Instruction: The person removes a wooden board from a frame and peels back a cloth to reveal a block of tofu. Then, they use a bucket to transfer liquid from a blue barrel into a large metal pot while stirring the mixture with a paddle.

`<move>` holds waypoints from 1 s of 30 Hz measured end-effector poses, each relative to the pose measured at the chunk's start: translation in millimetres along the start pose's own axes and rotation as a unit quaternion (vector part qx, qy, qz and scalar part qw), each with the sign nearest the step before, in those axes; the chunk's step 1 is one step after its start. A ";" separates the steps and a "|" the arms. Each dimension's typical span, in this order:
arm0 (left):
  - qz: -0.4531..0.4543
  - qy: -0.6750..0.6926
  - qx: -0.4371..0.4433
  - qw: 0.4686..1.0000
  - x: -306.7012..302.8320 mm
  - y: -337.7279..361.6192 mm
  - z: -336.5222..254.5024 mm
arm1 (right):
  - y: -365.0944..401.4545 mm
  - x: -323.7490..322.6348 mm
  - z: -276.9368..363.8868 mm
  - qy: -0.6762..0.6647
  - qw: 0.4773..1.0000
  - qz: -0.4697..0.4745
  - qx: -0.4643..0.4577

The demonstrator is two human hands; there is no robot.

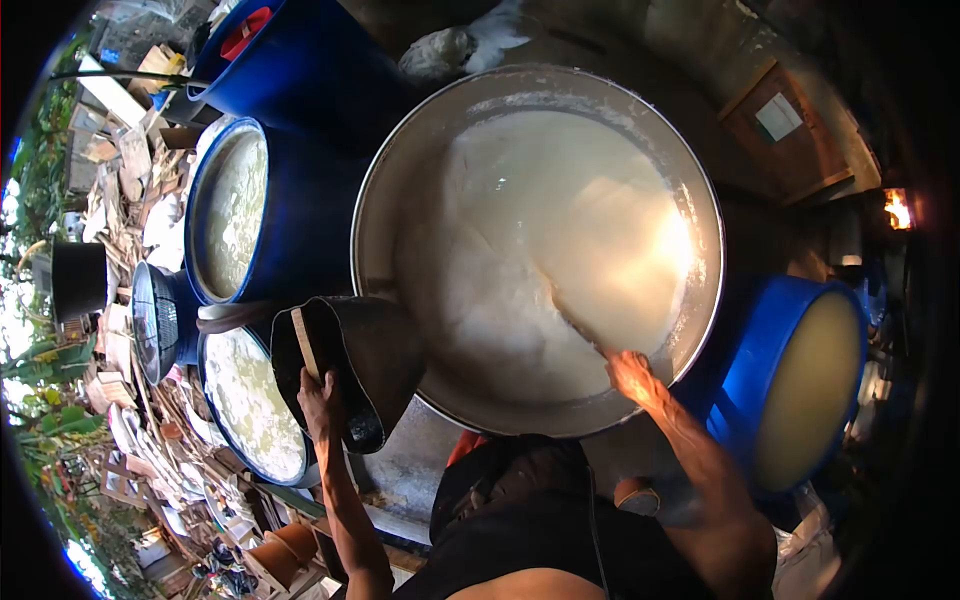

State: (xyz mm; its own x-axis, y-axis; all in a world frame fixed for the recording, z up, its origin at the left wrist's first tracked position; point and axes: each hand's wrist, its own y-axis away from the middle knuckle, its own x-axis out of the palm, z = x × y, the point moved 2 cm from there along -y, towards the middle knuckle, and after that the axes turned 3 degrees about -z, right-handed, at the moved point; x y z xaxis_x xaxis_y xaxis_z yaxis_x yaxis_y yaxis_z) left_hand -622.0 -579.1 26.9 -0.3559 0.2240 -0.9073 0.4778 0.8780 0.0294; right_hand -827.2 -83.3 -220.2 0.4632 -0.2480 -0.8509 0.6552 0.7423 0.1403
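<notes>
In front of me stands a wide metal vat (371, 205) holding a pale, milky liquid (555, 180). My right hand (632, 378) is closed around the end of a thin stick (572, 318) at the vat's near right rim; its far end dips into the liquid. At the left, my left hand (319, 402) grips the wooden crossbar (304, 343) of a black bucket (380, 360). That bucket is tilted, its mouth turned toward me and its base overlapping the vat's near left rim.
Blue barrels (310, 200) with cloudy liquid stand left of the vat, and another blue barrel (735, 365) is at the right. Scrap wood (135, 175) is heaped at far left. A fire (897, 209) burns at far right, near a wooden panel (770, 120).
</notes>
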 end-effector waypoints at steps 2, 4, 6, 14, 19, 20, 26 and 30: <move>0.008 -0.003 -0.002 1.000 0.8 1.3 0.7 | 23.0 -8.4 14.2 0.041 0.996 0.072 0.025; -0.010 0.005 0.000 1.000 5.1 0.0 3.0 | 30.1 -49.8 21.8 0.036 0.995 0.093 -0.005; -0.017 -0.006 -0.008 1.000 5.2 2.9 0.7 | 22.2 -108.0 26.3 -0.050 0.993 0.110 -0.013; -0.021 -0.062 0.013 0.998 8.1 -1.1 11.9 | -54.8 -208.4 -21.7 -0.270 0.906 0.043 0.323; 0.000 -0.073 -0.019 0.997 4.6 1.3 -8.5 | -156.6 -155.4 -84.6 -0.255 0.898 -0.146 0.328; 0.010 -0.074 -0.035 0.997 3.9 0.9 -10.1 | -177.6 -139.8 -104.4 -0.258 0.897 -0.144 0.328; -0.035 -0.084 0.013 0.996 6.2 0.2 6.3 | -223.2 -65.9 -138.4 -0.134 0.974 -0.098 0.155; -0.023 -0.071 -0.006 0.997 5.7 -0.7 4.3 | -185.3 -47.2 -101.3 -0.117 0.984 0.002 0.131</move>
State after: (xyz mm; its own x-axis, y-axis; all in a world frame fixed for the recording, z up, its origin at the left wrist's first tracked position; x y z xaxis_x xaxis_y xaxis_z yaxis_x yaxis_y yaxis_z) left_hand -620.9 -580.2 19.8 -0.2591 0.1216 -0.9582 0.4542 0.8909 -0.0097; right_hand -1030.9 -146.0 -257.3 0.5704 -0.4058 -0.7141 0.7706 0.5653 0.2943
